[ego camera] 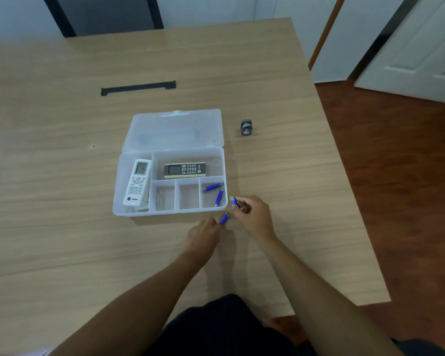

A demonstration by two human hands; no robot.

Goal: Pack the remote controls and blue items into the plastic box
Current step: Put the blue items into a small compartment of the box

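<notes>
A wide bench of pale wood-grain laminate fills most of the view, with a black slotted strip set into it farther back. To the right lies a reddish-brown wooden floor, with white panelled doors and white walls beyond.

The clear plastic compartment box sits open mid-bench, its lid laid back. A white remote control lies in the long left compartment, and a black-and-cream remote control in the wide upper one. Two small blue cylindrical items lie in the lower right compartment. A small grey roll stands apart to the right of the lid.

Just in front of the box's right corner, the left hand pinches a blue item at its fingertips, and the right hand pinches another blue item, held beside the box wall.
</notes>
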